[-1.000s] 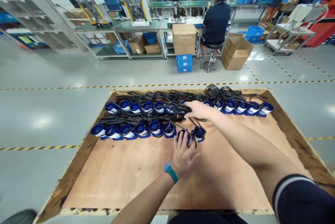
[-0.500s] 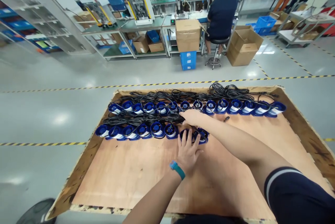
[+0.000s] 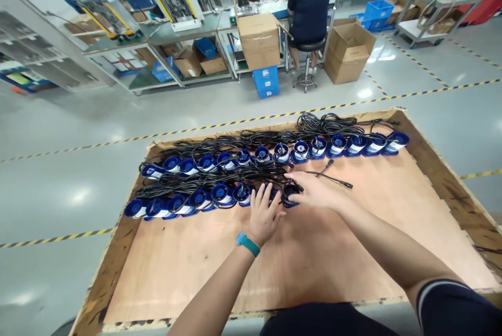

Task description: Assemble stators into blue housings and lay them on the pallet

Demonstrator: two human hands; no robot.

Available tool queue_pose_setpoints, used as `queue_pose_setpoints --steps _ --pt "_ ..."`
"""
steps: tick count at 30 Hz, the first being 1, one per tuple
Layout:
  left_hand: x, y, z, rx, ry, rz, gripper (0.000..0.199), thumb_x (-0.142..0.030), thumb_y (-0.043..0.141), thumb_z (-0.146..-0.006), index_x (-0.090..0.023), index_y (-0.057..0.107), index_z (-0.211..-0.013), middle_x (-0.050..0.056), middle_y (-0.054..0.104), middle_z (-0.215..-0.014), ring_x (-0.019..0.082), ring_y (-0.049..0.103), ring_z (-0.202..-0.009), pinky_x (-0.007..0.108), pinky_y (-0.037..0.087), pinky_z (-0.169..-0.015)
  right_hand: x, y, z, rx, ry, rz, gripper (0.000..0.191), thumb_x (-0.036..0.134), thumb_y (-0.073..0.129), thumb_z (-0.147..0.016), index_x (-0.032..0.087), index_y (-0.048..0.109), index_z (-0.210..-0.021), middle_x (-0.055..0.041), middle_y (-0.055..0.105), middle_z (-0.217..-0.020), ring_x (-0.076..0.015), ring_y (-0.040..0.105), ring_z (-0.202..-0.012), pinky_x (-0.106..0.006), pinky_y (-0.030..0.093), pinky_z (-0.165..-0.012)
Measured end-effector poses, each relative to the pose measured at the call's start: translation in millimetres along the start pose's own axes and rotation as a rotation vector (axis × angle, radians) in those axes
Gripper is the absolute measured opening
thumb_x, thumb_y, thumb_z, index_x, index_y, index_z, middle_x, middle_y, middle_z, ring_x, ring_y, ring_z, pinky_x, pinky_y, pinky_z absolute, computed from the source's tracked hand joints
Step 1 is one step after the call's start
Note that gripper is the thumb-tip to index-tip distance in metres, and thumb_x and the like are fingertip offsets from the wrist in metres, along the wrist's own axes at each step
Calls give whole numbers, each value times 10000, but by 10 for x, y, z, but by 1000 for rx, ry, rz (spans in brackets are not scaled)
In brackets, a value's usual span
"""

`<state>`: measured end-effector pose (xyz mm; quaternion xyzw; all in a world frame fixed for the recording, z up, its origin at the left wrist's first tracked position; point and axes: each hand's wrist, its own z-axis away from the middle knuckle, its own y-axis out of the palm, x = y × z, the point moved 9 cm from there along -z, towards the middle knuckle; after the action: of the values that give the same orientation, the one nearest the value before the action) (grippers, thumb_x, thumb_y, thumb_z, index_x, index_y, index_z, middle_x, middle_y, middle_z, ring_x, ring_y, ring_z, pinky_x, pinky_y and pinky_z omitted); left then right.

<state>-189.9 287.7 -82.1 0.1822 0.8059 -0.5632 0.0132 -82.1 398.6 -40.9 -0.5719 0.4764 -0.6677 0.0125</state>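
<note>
My left hand (image 3: 265, 214) lies with its fingers spread over the front row, touching a blue cup-shaped part (image 3: 271, 196) that it mostly covers. My right hand (image 3: 309, 189) is around the right side of the last blue cup-shaped part (image 3: 289, 201) in that row, thumb in front and fingers behind. Part of its grip is hidden. Black cables (image 3: 251, 172) lie bundled behind this row, and loose cable ends with connectors (image 3: 345, 184) stick out right of my right hand. A longer row of the same blue parts (image 3: 337, 145) stands further back.
A shallow wooden crate (image 3: 435, 179) with raised sides surrounds the parts. More coiled cables (image 3: 325, 124) lie along its far side. Beyond the striped floor line are a cardboard box (image 3: 259, 40) on blue bins, an open carton (image 3: 349, 51), workbenches and a seated person (image 3: 311, 1).
My right hand has drawn back from the cables to the end part of the front row. Cable ends now show at its right. My left hand stays over the front row; the view has shifted.
</note>
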Motion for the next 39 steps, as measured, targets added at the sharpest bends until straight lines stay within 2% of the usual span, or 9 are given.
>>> queue_pose_setpoints --steps 3,8,11,15,19,23,31,34,39 --pt "15 -41 -122 -20 -23 34 492 -399 474 -994 -181 464 -1435 213 270 -1625 370 168 -1537 638 270 -1179 -190 167 323 21 14 -42 856 379 838 -736 158 444 -1464 -201 469 -1493 -357 442 -1381 -545 382 -1133" --pt "39 50 -316 -50 -42 108 372 -344 463 -1000 -156 467 -1321 196 493 -1489 310 374 -1461 578 366 -1157 -314 283 338 -166 47 1 583 172 687 -813 174 502 -1366 -158 580 -1344 -305 531 -1262 -498 418 -1094" --pt "3 37 -375 -72 -16 73 510 -352 480 -993 -126 356 -1434 216 498 -1465 310 413 -1432 541 413 -1120 -420 285 343 -234 162 65 597 115 620 -814 150 473 -1392 -181 546 -1375 -317 489 -1299 -500 417 -1091" --pt "19 8 -428 17 -57 -147 696 -501 593 -920 -91 395 -1447 267 541 -1372 401 505 -1297 569 413 -1033 -579 295 404 -209 227 63 725 112 636 -819 149 374 -1494 -189 444 -1499 -308 400 -1395 -489 383 -1131" --pt "31 59 -524 133 -79 -223 446 -447 517 -969 -141 548 -1292 206 632 -1222 343 589 -1136 508 413 -960 -771 321 435 -160 233 -12 912 195 751 -798 154 254 -1562 -190 458 -1496 -295 433 -1381 -470 364 -1143" --pt "-9 137 -640 109 -183 -248 329 -346 403 -1001 -137 575 -1187 174 657 -1125 313 604 -1043 477 416 -913 -911 283 449 -169 224 -14 973 263 813 -766 164 261 -1561 -205 509 -1439 -321 472 -1342 -510 368 -1122" --pt "-274 200 -633 41 -285 -336 552 -375 375 -979 3 454 -1374 234 646 -1038 337 601 -958 468 462 -817 -955 113 700 -153 77 29 964 306 893 -671 99 412 -1480 -228 440 -1504 -360 340 -1443 -491 267 -1202" --pt "-154 194 -549 160 -381 -242 699 -359 499 -904 17 326 -1467 275 601 -1220 379 567 -1137 515 465 -918 -882 164 780 -218 154 -12 963 275 870 -690 143 377 -1507 -193 439 -1519 -348 339 -1447 -505 285 -1189" --pt "-102 126 -443 445 -239 -129 805 -287 545 -876 -20 175 -1540 255 500 -1418 345 487 -1317 479 428 -1041 -645 338 871 -358 338 -26 716 235 779 -790 162 453 -1423 -157 554 -1404 -286 489 -1324 -451 382 -1111"
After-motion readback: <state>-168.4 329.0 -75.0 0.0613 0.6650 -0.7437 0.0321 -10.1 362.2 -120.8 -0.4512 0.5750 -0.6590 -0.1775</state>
